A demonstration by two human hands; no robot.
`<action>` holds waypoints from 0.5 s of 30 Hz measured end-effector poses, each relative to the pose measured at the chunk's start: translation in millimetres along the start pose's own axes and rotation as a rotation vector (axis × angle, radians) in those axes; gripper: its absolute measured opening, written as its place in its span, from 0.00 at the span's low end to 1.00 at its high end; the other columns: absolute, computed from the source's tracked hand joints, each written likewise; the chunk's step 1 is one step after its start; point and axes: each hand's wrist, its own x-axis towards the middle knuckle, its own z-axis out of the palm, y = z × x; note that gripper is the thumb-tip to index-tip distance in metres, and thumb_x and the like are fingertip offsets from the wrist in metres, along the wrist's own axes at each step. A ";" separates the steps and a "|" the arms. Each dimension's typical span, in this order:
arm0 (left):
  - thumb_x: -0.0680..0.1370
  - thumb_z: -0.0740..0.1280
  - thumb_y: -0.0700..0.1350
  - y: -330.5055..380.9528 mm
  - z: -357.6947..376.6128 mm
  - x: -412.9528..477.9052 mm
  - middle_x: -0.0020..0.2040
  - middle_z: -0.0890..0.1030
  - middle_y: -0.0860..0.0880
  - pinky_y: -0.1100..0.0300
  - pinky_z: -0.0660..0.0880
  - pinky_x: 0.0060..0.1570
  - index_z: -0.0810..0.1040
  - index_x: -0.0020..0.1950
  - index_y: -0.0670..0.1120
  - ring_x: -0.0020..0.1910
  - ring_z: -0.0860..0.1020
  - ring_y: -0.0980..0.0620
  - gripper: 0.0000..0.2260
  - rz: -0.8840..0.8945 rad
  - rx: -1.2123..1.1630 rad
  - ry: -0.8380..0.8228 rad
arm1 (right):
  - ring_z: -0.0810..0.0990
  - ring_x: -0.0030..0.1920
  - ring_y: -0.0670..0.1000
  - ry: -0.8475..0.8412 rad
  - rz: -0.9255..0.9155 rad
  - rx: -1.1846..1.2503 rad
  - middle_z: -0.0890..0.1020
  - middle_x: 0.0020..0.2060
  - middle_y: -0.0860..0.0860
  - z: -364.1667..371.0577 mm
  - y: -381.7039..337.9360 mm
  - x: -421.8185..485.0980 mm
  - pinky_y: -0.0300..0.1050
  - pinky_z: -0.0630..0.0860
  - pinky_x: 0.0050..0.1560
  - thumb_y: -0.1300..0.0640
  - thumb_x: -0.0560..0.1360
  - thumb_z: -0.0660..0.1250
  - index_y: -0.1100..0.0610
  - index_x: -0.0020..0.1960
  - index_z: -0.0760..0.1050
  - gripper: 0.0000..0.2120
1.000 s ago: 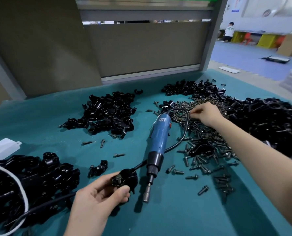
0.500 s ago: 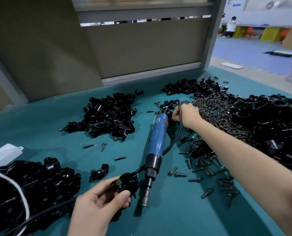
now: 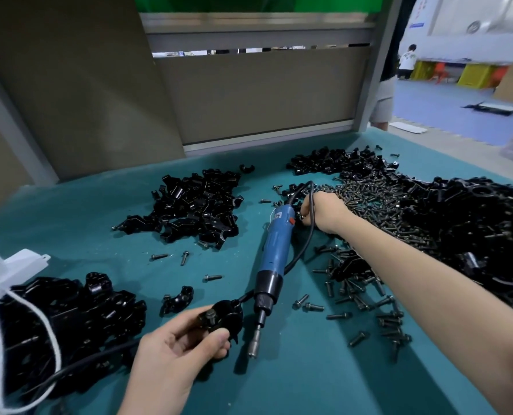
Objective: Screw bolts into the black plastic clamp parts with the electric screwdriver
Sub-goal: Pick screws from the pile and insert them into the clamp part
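**Ready to drive**

The clamp part [image 3: 226, 320], bolt [image 3: 209, 314] upright in it, is pinched in your left hand [image 3: 180, 351] near you. Your right hand [image 3: 328, 211] curls beside the electric screwdriver [image 3: 274, 250]; its hold is unclear. Next: grasp it, meet the bolt squarely.

The left hand [image 3: 174, 354] and right hand [image 3: 327, 212] are showing bare. The left forearm [image 3: 147, 396] and right forearm [image 3: 428, 286] are also running bare all the way to the frame's edge. The left thumb [image 3: 216, 339] is showing a short, plain nail.
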 end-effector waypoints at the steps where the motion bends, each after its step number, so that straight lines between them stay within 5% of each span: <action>1: 0.66 0.71 0.23 0.6 -0.3 -0.5 0.34 0.83 0.38 0.64 0.78 0.30 0.87 0.37 0.48 0.29 0.82 0.47 0.19 -0.002 0.002 -0.004 | 0.79 0.51 0.55 0.007 -0.007 0.050 0.83 0.50 0.57 1.5 1.3 -1.0 0.54 0.74 0.59 0.65 0.74 0.68 0.54 0.45 0.78 0.06; 4: 0.66 0.70 0.22 2.0 -0.2 -1.7 0.34 0.83 0.37 0.64 0.79 0.30 0.86 0.36 0.44 0.29 0.81 0.47 0.17 -0.004 -0.001 -0.015 | 0.76 0.39 0.49 0.095 0.032 0.240 0.82 0.43 0.53 2.8 12.6 -8.8 0.43 0.77 0.42 0.68 0.77 0.62 0.59 0.49 0.78 0.08; 7: 0.67 0.70 0.23 1.2 -0.7 -1.8 0.34 0.83 0.37 0.65 0.78 0.30 0.85 0.41 0.41 0.29 0.81 0.48 0.14 -0.001 0.010 -0.019 | 0.71 0.31 0.46 0.153 0.038 0.262 0.78 0.35 0.50 -6.9 27.1 -17.9 0.36 0.67 0.29 0.63 0.78 0.66 0.60 0.50 0.79 0.04; 11: 0.67 0.70 0.23 -0.2 -1.1 -1.6 0.34 0.84 0.40 0.65 0.79 0.31 0.83 0.42 0.40 0.29 0.81 0.49 0.13 -0.007 0.022 -0.007 | 0.68 0.25 0.47 0.136 0.041 0.207 0.77 0.28 0.49 -30.2 47.9 -30.6 0.34 0.65 0.23 0.53 0.76 0.69 0.57 0.40 0.81 0.09; 15: 0.68 0.70 0.24 1.9 -0.2 -2.1 0.35 0.84 0.41 0.66 0.79 0.31 0.83 0.42 0.41 0.29 0.82 0.50 0.13 -0.023 0.038 0.005 | 0.69 0.27 0.47 0.188 0.043 0.096 0.78 0.32 0.54 -50.1 66.9 -38.1 0.34 0.67 0.32 0.53 0.77 0.68 0.64 0.44 0.83 0.14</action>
